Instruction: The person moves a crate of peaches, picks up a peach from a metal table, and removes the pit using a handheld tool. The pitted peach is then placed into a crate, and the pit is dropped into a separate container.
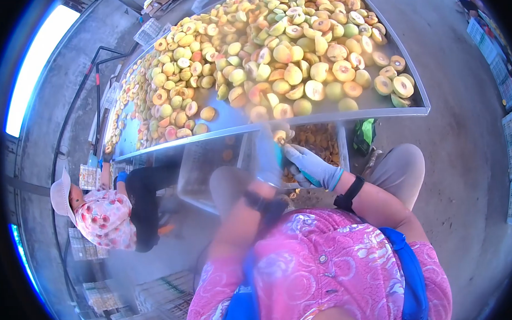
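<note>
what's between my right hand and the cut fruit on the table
Head view: between right hand and cut fruit, a crate of brownish pieces and the table's metal edge.

Grey-gloved hands (312, 166), pink floral blouse (339, 270)

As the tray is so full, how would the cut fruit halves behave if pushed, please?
The fruit halves look soft and moist, so they probably bruise easily and feel slippery. Piled loosely on the smooth metal tray, they would likely slide or tumble.
</note>
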`<state>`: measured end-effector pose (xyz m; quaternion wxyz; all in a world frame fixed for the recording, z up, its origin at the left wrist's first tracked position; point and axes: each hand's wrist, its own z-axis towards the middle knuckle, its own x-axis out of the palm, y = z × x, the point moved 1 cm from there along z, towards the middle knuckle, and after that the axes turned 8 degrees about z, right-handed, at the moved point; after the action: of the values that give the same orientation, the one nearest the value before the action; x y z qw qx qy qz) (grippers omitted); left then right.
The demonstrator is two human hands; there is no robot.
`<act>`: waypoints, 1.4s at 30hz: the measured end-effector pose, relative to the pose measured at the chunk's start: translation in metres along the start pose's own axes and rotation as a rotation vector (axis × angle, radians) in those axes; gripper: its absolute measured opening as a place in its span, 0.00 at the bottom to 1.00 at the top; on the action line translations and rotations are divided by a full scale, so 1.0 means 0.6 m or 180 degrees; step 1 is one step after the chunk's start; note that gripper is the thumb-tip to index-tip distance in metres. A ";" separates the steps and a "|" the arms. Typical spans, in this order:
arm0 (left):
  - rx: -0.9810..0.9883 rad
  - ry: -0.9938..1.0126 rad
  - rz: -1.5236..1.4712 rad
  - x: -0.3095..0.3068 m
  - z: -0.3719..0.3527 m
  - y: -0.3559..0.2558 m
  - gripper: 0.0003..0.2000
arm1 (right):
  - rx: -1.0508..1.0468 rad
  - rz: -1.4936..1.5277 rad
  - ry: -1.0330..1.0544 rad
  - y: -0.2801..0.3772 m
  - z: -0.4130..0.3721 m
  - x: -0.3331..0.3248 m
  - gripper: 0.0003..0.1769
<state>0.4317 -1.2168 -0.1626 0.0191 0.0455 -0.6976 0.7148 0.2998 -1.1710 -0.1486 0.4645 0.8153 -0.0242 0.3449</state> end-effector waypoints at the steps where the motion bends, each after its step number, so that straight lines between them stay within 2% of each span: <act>1: -0.0438 0.0061 -0.0226 -0.002 0.001 -0.010 0.26 | -0.0002 0.0010 -0.0012 -0.001 0.002 -0.010 0.25; 2: -0.0877 0.0116 -0.0452 -0.002 0.001 -0.019 0.26 | 0.0082 -0.0085 0.0128 -0.002 0.005 -0.021 0.26; 4: -0.0996 0.0161 -0.0542 -0.001 -0.003 -0.027 0.27 | 0.0189 -0.0167 0.0276 -0.002 0.002 -0.017 0.28; 6: -0.1075 0.0209 -0.0630 0.000 -0.003 -0.020 0.27 | -0.0255 -0.0736 0.0047 0.006 -0.003 -0.010 0.31; 8: -0.0496 -0.0004 -0.0191 0.002 -0.001 0.003 0.29 | -0.0265 -0.0760 0.0025 0.000 0.003 -0.012 0.32; 12: -0.0344 0.0024 0.0103 -0.004 -0.011 -0.011 0.29 | -0.0287 -0.0695 0.0152 0.002 -0.005 -0.008 0.33; 14: -0.0857 0.0482 -0.0090 -0.006 -0.014 -0.038 0.28 | -0.0274 -0.0631 0.0286 -0.008 0.002 -0.022 0.34; 16: -0.0844 0.0450 -0.0160 -0.007 -0.012 -0.032 0.29 | -0.0270 -0.0576 0.0424 -0.013 0.006 -0.023 0.34; 18: -0.0839 0.0434 -0.0218 -0.002 -0.013 -0.016 0.30 | -0.0230 -0.0975 -0.0012 -0.017 0.007 -0.019 0.33; 19: -0.0359 0.0105 0.0210 0.005 -0.016 -0.004 0.30 | -0.0224 -0.0969 -0.0012 -0.019 0.008 -0.020 0.33; 20: 0.0116 -0.0218 0.0635 0.006 -0.019 0.005 0.31 | -0.0174 -0.0935 0.0025 -0.023 0.009 -0.021 0.32; 21: 0.0115 -0.0208 0.0631 0.003 -0.016 0.002 0.31 | -0.0136 -0.0909 0.0056 -0.023 0.011 -0.023 0.31; 23: -0.0604 0.0266 0.0463 -0.013 -0.008 -0.005 0.33 | -0.0071 -0.0648 0.0217 -0.021 0.012 -0.029 0.30; 24: -0.0610 0.0258 0.0449 -0.017 -0.005 -0.014 0.33 | 0.0008 -0.0393 0.0396 -0.019 0.010 -0.029 0.29; 26: -0.1197 0.0640 0.0176 -0.019 -0.002 -0.027 0.34 | 0.0265 -0.0439 0.0477 -0.008 0.005 -0.032 0.28; 27: -0.1196 0.0637 0.0174 -0.021 -0.003 -0.024 0.34 | 0.0490 -0.0462 0.0549 -0.001 0.002 -0.031 0.27; 29: -0.0596 0.0721 0.1008 -0.021 -0.004 -0.015 0.36 | 0.0436 -0.0509 0.0508 0.003 -0.007 -0.021 0.26; 31: -0.0597 0.0854 0.0988 -0.022 -0.006 -0.015 0.37 | 0.0389 -0.0558 0.0456 -0.004 -0.011 -0.024 0.25; 33: -0.0563 0.0959 0.0957 -0.023 -0.006 -0.023 0.37 | 0.0666 0.0114 0.0828 -0.012 -0.005 -0.029 0.23; 35: -0.1059 0.1007 0.0704 -0.026 -0.014 -0.034 0.38 | 0.0776 0.0380 0.0833 -0.009 -0.009 -0.021 0.24; 37: -0.0934 0.0982 0.0844 -0.031 -0.017 -0.030 0.38 | 0.0883 0.0661 0.0815 -0.026 0.006 -0.035 0.24; 39: -0.0828 0.0968 0.0979 -0.031 -0.021 -0.020 0.38 | 0.1169 0.2328 0.2900 -0.081 0.043 -0.081 0.25; 40: -0.0533 0.0887 0.1080 -0.030 -0.022 -0.016 0.37 | 0.1182 0.2323 0.2891 -0.058 0.024 -0.056 0.25; 41: -0.0230 0.0799 0.1181 -0.030 -0.022 -0.014 0.37 | 0.0832 0.1168 0.1832 -0.037 0.005 -0.034 0.26; 42: -0.0227 0.0788 0.1169 -0.028 -0.023 -0.020 0.37 | 0.0464 0.0029 0.0764 -0.019 -0.007 -0.018 0.26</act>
<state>0.4493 -1.2022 -0.1523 -0.0244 -0.1710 -0.7113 0.6813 0.2934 -1.1644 -0.1623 0.4020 0.7996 0.0530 0.4429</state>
